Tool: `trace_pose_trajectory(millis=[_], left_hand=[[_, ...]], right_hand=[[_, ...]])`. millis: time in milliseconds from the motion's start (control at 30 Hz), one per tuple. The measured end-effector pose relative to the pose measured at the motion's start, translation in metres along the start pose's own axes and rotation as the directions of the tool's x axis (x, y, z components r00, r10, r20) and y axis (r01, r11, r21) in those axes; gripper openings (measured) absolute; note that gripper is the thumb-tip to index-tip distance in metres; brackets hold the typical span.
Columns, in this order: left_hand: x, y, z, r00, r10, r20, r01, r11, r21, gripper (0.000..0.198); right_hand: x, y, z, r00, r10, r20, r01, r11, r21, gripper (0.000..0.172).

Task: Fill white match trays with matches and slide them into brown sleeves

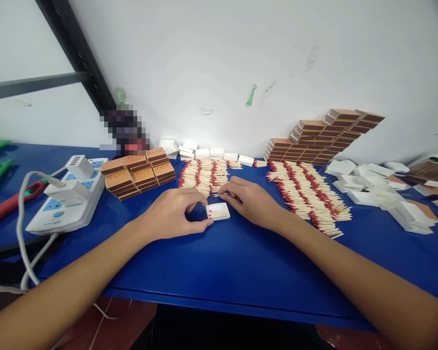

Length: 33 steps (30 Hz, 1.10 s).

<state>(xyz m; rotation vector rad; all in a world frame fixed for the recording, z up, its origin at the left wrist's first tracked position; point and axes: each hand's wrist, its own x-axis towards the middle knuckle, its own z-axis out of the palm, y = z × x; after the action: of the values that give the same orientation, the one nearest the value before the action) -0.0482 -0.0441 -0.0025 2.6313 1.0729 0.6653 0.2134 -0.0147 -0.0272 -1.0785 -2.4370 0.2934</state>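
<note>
A small white matchbox tray point(219, 211) lies on the blue table with a few red-tipped matches inside it. My left hand point(175, 211) holds its left end between thumb and fingers. Just beyond the tray, my right hand point(253, 201) is closed in a pinch at the near edge of a pile of loose matches point(200, 176). A match seems to be at its fingertips, largely hidden by them. Right of that hand spreads a larger pile of matches point(306, 192), laid in rough rows with red heads.
Filled-looking brown matchboxes point(138, 172) are stacked at left, and a taller stepped stack point(321, 138) leans by the wall. White trays point(217, 152) line the wall; more trays point(372, 182) lie heaped at right. A power strip point(69, 199) with cables sits at far left.
</note>
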Motion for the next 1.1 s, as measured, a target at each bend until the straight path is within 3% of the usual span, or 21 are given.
trace_pose_trajectory(millis=[133, 267, 433, 700, 967, 1100], left_hand=[[0.0, -0.001, 0.0, 1.0, -0.003, 0.007, 0.003, 1.0, 0.003, 0.027], [0.0, -0.001, 0.0, 1.0, 0.0, -0.002, 0.0, 1.0, 0.004, 0.026], [0.0, -0.002, 0.001, 1.0, 0.006, -0.031, -0.005, 1.0, 0.015, 0.024], [-0.001, -0.002, 0.001, 1.0, -0.004, -0.022, 0.004, 1.0, 0.018, 0.026], [0.0, -0.001, 0.002, 1.0, -0.006, -0.024, 0.007, 1.0, 0.021, 0.026], [0.0, 0.0, 0.0, 1.0, -0.005, -0.027, 0.005, 1.0, 0.021, 0.025]], right_hand=[[0.001, 0.001, 0.0, 0.998, 0.054, 0.011, -0.054, 0.998, 0.025, 0.005], [0.0, -0.002, -0.005, 0.993, 0.104, 0.056, -0.104, 0.995, -0.001, 0.007], [-0.003, -0.011, -0.013, 0.998, 0.065, 0.004, -0.065, 0.997, 0.037, 0.009], [0.0, -0.007, -0.008, 0.992, 0.083, 0.09, -0.081, 0.996, -0.022, 0.013], [0.003, -0.007, -0.009, 0.982, 0.152, 0.111, -0.147, 0.988, -0.047, 0.007], [-0.002, -0.018, -0.018, 0.99, 0.122, 0.066, -0.123, 0.992, 0.013, 0.008]])
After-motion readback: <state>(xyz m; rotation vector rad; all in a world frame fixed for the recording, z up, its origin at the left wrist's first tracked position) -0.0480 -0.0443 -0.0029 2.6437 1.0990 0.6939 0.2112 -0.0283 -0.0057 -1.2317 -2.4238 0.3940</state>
